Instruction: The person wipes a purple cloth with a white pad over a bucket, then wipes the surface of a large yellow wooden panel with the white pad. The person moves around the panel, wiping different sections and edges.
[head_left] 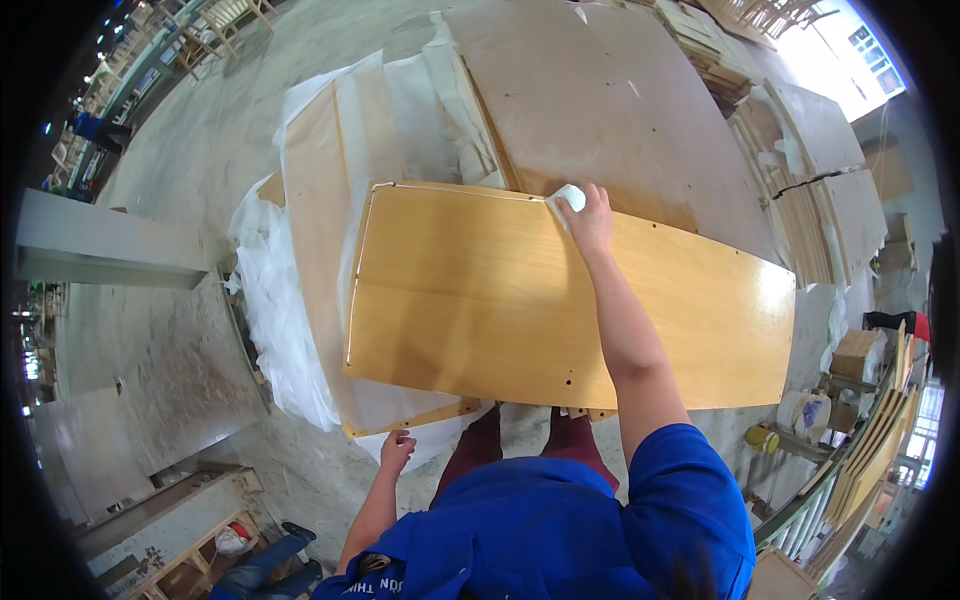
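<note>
A long yellow-brown wooden panel (470, 290) lies flat across the stack in front of me. My right hand (593, 222) reaches to its far edge, with fingers wrapped round a white squeeze bottle (570, 197). The bottle is tilted, its tip down by the edge. A thin white bead of glue (357, 270) runs along the panel's left edge and along the far edge up to the bottle. Small dark holes dot the panel's rim. My left hand (398, 450) hangs below the panel's near left corner, holding nothing, its fingers loosely bent and apart.
Under the panel lie boards wrapped in white plastic film (285, 330). A large brown sheet (610, 90) lies beyond it. Stacked boards (790, 200) stand at the right. A grey beam (110, 235) juts in at the left. Another person's legs (270, 570) show at the lower left.
</note>
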